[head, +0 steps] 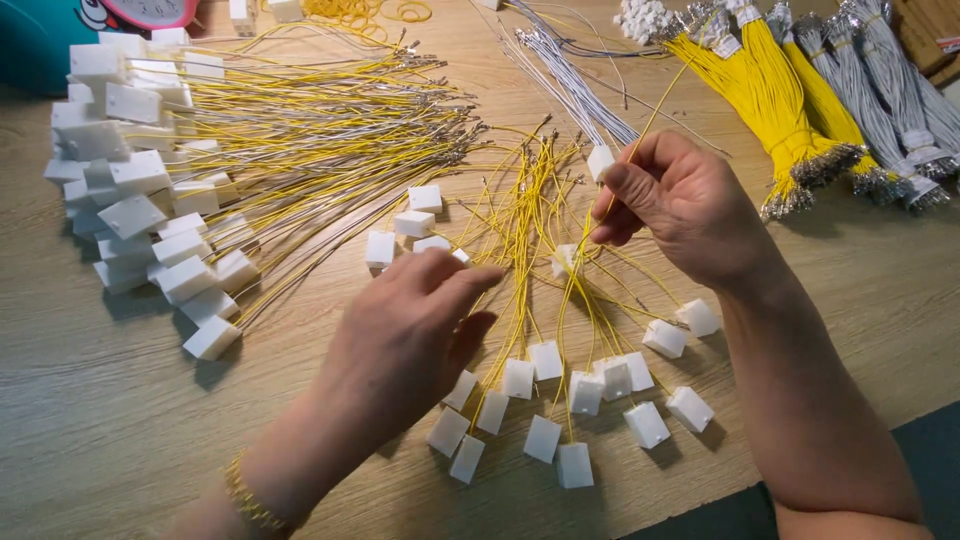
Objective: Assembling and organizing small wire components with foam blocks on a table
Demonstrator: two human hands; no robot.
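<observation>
On the far left of the wood table (120, 420) sits a big pile of done wires (190, 170): white plastic plugs stacked on the left w/ yellow and grey wires running right from them. Next comes the left hand (405, 335), w/ a gold bracelet (250, 500) on the wrist. It rests palm down on the loose bunch of yellow wires (520, 230), fingers bent and pressing lightly; I can't tell if it pinches one wire or just holds the bunch flat. Under and around it lie small white plugs (545, 360), each on a yellow wire, fanned out in the middle of the table. To the right, the right hand (680, 200) is up off the table and closed in a pinch on one yellow wire, w/ a white plug (600, 160) at the fingertips. It looks like the step now is putting a wire end into that plug, or pulling one piece out of the bunch. I think the next move needs a steady pinch and a gentle pull, so the other wires don't tangle. At the top right lie tied bundles of fresh wires (800, 110), yellow and grey, w/ bare metal tips. Yellow rubber bands (400, 12) sit at the top edge.
</observation>
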